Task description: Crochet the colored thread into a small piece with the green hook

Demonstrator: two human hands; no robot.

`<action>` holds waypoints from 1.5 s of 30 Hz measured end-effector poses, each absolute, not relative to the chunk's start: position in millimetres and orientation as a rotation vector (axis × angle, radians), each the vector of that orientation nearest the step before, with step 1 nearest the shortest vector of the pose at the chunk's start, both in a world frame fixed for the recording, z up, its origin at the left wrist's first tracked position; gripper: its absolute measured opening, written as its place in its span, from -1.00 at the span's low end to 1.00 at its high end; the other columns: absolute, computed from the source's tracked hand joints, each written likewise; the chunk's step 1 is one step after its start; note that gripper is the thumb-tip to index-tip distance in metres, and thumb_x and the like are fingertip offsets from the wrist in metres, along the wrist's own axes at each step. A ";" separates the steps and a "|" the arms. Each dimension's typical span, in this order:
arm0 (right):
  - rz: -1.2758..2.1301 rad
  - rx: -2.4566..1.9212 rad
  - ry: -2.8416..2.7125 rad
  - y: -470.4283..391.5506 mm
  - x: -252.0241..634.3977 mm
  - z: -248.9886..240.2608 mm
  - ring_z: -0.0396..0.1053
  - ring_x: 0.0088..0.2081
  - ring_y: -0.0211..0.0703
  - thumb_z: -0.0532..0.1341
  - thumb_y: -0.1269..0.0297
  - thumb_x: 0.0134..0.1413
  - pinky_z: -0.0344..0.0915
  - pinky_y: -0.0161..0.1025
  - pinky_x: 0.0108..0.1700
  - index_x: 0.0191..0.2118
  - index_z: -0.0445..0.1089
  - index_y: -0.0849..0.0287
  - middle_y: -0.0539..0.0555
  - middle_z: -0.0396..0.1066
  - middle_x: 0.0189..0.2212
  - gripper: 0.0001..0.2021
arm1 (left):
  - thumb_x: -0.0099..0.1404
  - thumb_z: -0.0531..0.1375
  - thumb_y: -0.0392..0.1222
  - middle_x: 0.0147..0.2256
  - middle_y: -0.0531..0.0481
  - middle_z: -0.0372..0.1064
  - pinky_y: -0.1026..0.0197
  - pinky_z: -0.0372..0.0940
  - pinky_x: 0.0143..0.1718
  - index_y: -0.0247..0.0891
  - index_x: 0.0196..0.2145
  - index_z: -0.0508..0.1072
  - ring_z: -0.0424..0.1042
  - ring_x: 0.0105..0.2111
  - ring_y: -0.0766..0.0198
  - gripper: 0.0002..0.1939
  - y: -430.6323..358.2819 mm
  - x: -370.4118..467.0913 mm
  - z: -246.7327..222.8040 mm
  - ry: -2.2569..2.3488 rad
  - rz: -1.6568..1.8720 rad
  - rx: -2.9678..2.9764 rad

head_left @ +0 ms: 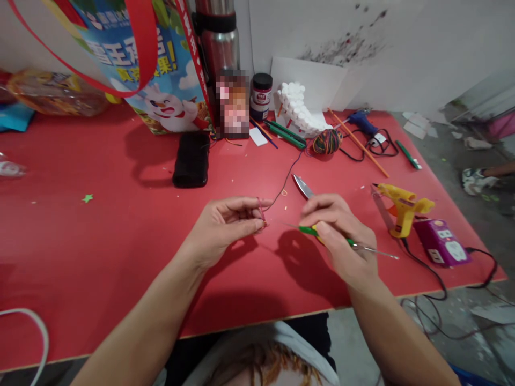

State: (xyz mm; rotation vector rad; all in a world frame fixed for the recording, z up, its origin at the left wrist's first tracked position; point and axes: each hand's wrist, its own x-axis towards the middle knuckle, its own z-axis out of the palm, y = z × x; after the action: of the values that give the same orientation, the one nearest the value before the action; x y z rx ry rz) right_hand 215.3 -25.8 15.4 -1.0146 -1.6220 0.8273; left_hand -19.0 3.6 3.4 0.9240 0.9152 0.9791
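Observation:
My left hand is closed, pinching a small loop of reddish yarn between thumb and fingers. A dark strand runs from it up to a multicoloured yarn ball farther back. In my right hand is a crochet hook with a green and yellow handle, its thin shaft pointing left toward the yarn. The other metal end of the hook sticks out to the right of the hand. Scissors, partly hidden by my right hand, lie just behind it on the red table.
At the right stand a yellow glue gun and a purple box with cords. A black case, a large colourful bag, a steel flask, a green cutter and a white bumpy model are farther back.

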 end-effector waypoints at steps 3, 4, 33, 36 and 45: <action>0.684 -1.075 -1.787 -19.4 207.3 21.5 0.47 -0.12 -0.11 0.07 0.36 0.43 0.35 -0.11 -0.04 -0.13 0.48 0.13 0.11 0.48 -0.20 -0.78 | 0.11 0.49 -0.30 -0.36 -0.02 0.56 0.29 0.51 -0.24 -0.18 -0.11 0.71 0.54 -0.35 0.33 -0.66 1.3 -15.3 2.1 0.995 1.077 0.934; 0.731 -1.131 -1.833 -16.6 203.1 22.6 0.45 -0.24 -0.17 0.05 0.35 0.45 0.35 -0.17 -0.14 -0.05 0.43 0.12 0.06 0.47 -0.29 -0.80 | 0.13 0.48 -0.29 -0.35 -0.01 0.56 0.29 0.51 -0.23 -0.17 -0.10 0.71 0.54 -0.33 0.33 -0.66 0.3 -14.1 1.8 1.024 1.114 0.956; 0.812 -1.182 -1.798 -3.2 162.6 7.5 0.18 -0.56 -0.35 0.24 0.41 0.18 0.15 -0.34 -0.45 -0.24 0.36 0.11 -0.15 0.21 -0.56 -0.93 | 0.34 0.25 -0.40 -0.25 -0.04 0.52 0.16 0.42 -0.16 -0.19 -0.02 0.59 0.48 -0.28 0.25 -0.71 -10.8 -10.0 12.9 1.179 1.343 1.813; 0.875 -1.162 -1.774 -2.2 163.8 8.8 0.15 -0.58 -0.36 0.24 0.40 0.19 0.13 -0.34 -0.47 -0.26 0.37 0.12 -0.17 0.17 -0.59 -0.95 | 0.34 0.26 -0.40 -0.21 -0.07 0.51 0.15 0.41 -0.15 -0.21 0.05 0.58 0.47 -0.25 0.24 -0.65 -8.2 -12.1 10.0 1.114 1.313 1.730; 1.178 -1.181 -1.734 2.2 167.8 13.0 0.09 -0.57 -0.38 0.24 0.46 0.08 0.06 -0.37 -0.50 -0.33 0.36 0.16 -0.19 0.13 -0.61 -0.93 | 0.27 0.24 -0.46 -0.29 -0.03 0.47 0.18 0.38 -0.20 -0.16 0.04 0.62 0.43 -0.30 0.25 -0.58 -5.9 -13.7 8.1 1.089 1.220 1.779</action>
State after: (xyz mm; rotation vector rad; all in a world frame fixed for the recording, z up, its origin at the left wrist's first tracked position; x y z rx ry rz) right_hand 167.8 2.2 13.0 -1.1806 -1.7339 1.1779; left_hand -13.7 -5.9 8.1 1.7793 1.0895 1.2198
